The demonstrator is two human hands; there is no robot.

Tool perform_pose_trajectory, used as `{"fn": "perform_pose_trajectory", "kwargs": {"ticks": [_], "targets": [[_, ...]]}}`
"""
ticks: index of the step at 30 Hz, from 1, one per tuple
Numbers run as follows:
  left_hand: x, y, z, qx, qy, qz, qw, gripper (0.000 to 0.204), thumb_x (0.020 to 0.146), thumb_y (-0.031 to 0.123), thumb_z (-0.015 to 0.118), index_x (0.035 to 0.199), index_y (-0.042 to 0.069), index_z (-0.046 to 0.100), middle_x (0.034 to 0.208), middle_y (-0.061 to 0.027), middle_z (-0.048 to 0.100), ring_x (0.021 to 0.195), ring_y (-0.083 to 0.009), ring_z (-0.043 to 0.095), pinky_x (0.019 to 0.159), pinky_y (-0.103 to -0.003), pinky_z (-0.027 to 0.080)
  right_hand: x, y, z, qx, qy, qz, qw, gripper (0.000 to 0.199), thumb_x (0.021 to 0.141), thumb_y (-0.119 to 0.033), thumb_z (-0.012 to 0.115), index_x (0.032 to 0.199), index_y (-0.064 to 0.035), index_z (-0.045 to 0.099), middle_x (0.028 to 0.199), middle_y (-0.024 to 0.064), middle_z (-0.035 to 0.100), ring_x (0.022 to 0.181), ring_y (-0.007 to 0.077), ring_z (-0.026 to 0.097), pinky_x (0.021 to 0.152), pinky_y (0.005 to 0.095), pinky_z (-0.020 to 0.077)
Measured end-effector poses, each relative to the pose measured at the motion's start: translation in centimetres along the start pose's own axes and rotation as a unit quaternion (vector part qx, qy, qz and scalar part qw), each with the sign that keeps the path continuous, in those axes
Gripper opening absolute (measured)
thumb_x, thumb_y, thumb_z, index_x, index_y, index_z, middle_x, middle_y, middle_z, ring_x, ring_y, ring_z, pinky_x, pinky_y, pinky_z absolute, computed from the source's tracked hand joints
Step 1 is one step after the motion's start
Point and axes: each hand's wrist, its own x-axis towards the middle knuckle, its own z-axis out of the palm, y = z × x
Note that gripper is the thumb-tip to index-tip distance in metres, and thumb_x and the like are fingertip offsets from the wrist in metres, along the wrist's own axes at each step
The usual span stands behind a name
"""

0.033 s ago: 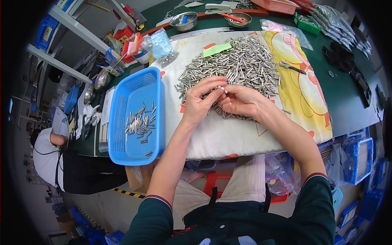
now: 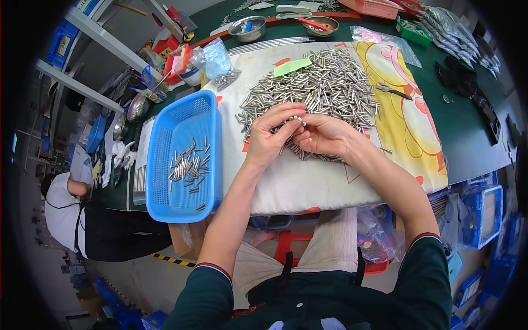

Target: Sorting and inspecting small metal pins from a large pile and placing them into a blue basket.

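Both the left hand [image 2: 273, 133] and the right hand [image 2: 324, 133] have their fingertips pinched together on a short silvery metal pin [image 2: 297, 119] over the big heap of loose metal pins [image 2: 324, 88], while the blue plastic mesh basket [image 2: 206, 118] holds only a small scatter, so most looks left.

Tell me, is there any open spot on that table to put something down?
Yes: the white cloth is bare between the hands and the table's near edge. The green tabletop right of the cloth is also open. The pin pile and blue basket are taken, and the far left edge is cluttered.
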Motion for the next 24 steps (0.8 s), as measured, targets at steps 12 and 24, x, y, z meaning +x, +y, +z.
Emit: {"fn": "perform_pose_trajectory", "kwargs": {"ticks": [12,24], "targets": [[0.2,0.5,0.7,0.038,0.036,0.029,0.998,0.029,0.080,0.008,0.062,0.108,0.004,0.062,0.103,-0.0085,0.063,0.096,-0.0169,0.058,0.085,-0.027,0.045,-0.9,0.0,1.3,-0.150,0.056,-0.111,0.981,0.018,0.086,-0.019,0.059,0.077,-0.0047,0.054,0.066,-0.0002,0.050,0.055,0.0082,0.046,0.050,0.0212,0.0422],[-0.4,0.1,-0.4,-0.185,-0.072,-0.235,0.952,0.023,0.091,0.016,0.053,0.102,-0.003,0.060,0.087,-0.0095,0.065,0.070,-0.0129,0.062,0.067,-0.024,0.052,-1.6,-0.2,2.2,-0.690,0.159,-0.443,0.550,0.016,0.080,-0.012,0.062,0.079,0.0034,0.062,0.063,0.0075,0.059,0.054,0.0117,0.056,0.051,0.0253,0.0445]]}}
